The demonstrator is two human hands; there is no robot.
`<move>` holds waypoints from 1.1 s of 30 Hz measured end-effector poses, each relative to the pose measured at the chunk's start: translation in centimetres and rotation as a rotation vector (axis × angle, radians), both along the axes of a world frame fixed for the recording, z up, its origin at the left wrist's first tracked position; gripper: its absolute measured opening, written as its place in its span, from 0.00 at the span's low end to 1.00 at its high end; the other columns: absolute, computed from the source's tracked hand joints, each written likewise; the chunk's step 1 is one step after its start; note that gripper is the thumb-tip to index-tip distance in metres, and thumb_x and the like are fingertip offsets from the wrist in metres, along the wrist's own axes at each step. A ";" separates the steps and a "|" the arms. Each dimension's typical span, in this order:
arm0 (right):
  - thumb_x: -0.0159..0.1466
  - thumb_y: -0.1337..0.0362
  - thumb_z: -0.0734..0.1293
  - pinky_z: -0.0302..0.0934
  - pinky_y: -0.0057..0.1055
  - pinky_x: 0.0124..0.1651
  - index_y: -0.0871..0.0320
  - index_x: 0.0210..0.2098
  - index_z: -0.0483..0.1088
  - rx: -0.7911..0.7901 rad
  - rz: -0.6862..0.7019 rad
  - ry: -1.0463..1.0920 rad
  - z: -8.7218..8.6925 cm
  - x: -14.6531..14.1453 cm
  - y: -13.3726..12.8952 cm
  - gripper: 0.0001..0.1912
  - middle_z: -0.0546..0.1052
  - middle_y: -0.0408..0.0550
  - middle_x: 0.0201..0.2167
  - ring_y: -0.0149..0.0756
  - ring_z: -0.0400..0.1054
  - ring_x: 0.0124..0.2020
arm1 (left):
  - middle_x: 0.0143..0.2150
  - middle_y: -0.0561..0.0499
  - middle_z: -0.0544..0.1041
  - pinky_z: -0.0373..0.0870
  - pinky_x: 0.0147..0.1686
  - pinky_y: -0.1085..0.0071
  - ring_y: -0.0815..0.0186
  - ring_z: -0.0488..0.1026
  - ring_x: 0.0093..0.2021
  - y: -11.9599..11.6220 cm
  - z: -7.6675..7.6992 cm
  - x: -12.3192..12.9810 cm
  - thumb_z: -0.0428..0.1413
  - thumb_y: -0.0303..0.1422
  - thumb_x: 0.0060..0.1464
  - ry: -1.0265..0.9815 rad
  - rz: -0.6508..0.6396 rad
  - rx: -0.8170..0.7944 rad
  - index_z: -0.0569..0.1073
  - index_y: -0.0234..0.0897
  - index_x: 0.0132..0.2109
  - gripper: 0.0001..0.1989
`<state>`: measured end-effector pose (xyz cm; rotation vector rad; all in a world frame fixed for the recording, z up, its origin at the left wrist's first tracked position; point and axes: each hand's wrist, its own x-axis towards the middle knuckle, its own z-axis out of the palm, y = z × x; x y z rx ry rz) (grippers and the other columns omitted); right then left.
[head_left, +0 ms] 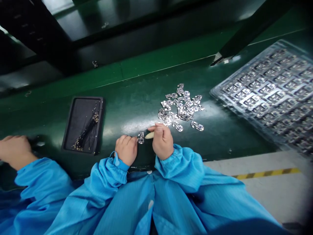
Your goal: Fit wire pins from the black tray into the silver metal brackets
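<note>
Blue coat (129,202) nearest, black tray (80,114) holds wires (86,133), clear tray (220,97) boards (267,87).

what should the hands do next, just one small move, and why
Probably bring the right hand slightly toward the small board while the left hand steadies it. The left hand is at the board's edge, and the pale tapered piece at the right hand points toward it, seemingly just short; whether that piece is held or worn is unclear.

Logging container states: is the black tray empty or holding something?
Holding something: thin dark wires with gold-coloured ends lie inside the black tray.
</note>
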<state>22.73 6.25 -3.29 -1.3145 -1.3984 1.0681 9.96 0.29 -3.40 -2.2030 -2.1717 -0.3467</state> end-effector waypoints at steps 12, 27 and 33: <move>0.63 0.58 0.53 0.64 0.35 0.41 0.55 0.38 0.63 0.152 0.115 -0.127 -0.8 -0.1 -0.5 0.12 0.76 0.47 0.32 0.34 0.69 0.36 | 0.28 0.50 0.73 0.59 0.34 0.67 0.63 0.67 0.35 0.0 0.0 0.1 0.47 0.32 0.54 0.047 -0.004 0.014 0.72 0.39 0.35 0.09; 0.62 0.61 0.56 0.66 0.32 0.34 0.56 0.38 0.62 0.208 0.004 -0.079 -1.3 -0.3 -0.4 0.08 0.76 0.45 0.29 0.33 0.71 0.30 | 0.28 0.51 0.73 0.60 0.36 0.68 0.63 0.66 0.37 0.0 -0.3 -0.1 0.49 0.31 0.53 -0.015 -0.003 0.066 0.73 0.37 0.34 0.08; 0.62 0.62 0.55 0.67 0.31 0.33 0.56 0.39 0.62 0.226 0.034 -0.091 -1.3 -0.3 -0.5 0.08 0.76 0.44 0.29 0.33 0.71 0.31 | 0.29 0.51 0.73 0.61 0.37 0.68 0.62 0.66 0.37 -0.1 -0.2 -0.1 0.49 0.31 0.52 0.016 -0.011 0.077 0.73 0.38 0.35 0.08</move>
